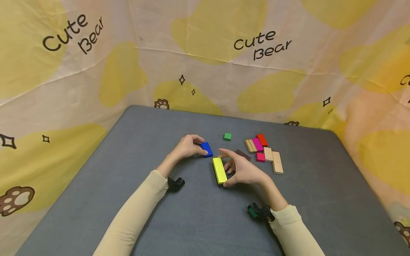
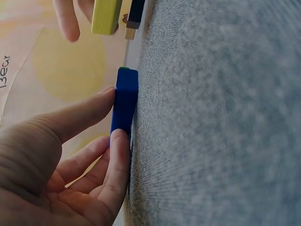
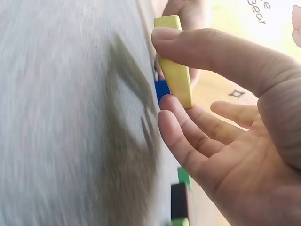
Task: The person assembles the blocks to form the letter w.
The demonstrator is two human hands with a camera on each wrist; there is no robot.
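My left hand (image 1: pixel 188 147) holds a blue block (image 1: pixel 207 150), thumb on one side and fingertips on the other, low at the grey tabletop. To its right, my right hand (image 1: pixel 246 170) pinches a long yellow block (image 1: pixel 219 171) between thumb and fingers. The right wrist view shows this yellow block (image 3: pixel 176 75) raised above the table, with the hand's shadow beneath. Partly hidden behind the right hand lies a dark brown block (image 1: pixel 243 154).
A small green block (image 1: pixel 227 136) sits beyond the hands. Grouped at the right are a striped wood block (image 1: pixel 250 146), a magenta block (image 1: pixel 257 144), a red block (image 1: pixel 262 139), a pink-red block (image 1: pixel 261 157) and two pale wood blocks. A printed cloth (image 1: pixel 205 42) hangs behind the table.
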